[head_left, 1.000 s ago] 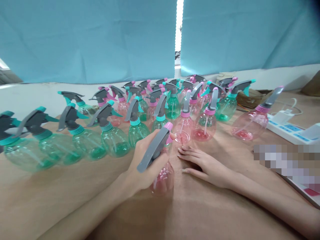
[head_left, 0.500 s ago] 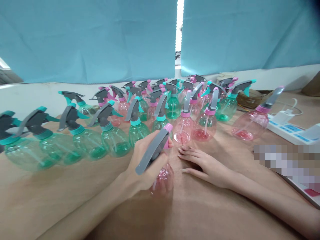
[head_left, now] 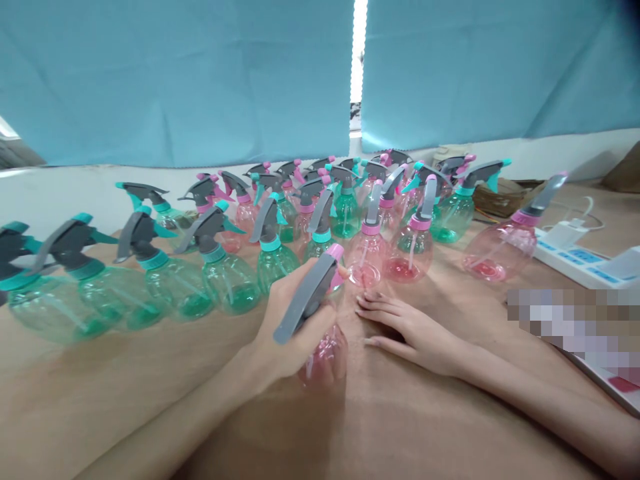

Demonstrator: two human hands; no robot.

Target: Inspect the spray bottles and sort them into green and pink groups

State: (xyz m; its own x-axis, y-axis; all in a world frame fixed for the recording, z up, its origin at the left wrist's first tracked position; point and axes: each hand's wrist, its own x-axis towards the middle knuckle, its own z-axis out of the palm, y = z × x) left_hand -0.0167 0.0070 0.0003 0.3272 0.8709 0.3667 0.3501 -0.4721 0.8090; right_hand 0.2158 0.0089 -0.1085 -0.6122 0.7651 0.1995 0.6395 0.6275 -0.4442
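A clear pink spray bottle [head_left: 326, 360] with a grey and pink trigger head stands upright on the wooden table [head_left: 400, 420]. My left hand [head_left: 290, 323] is wrapped round its neck and trigger, hiding the collar. To the right, my right hand [head_left: 410, 330] lies flat on the table, fingers stretched out and holding nothing. Just beyond its fingertips stand two pink spray bottles [head_left: 367, 257] [head_left: 407, 257]. A green spray bottle [head_left: 231, 283] is among those nearest my left hand, in a row running to the left.
Many more green and pink spray bottles [head_left: 346, 213] crowd the back of the table. At the right are a lone pink bottle [head_left: 505, 250], a white power strip [head_left: 575, 257] with plugs, and a partly blurred flat object [head_left: 620, 385]. Blue cloth [head_left: 175, 80] hangs behind.
The trigger head of the held bottle has tilted very slightly, its nozzle end a little further left and up. My right hand has stayed in place.
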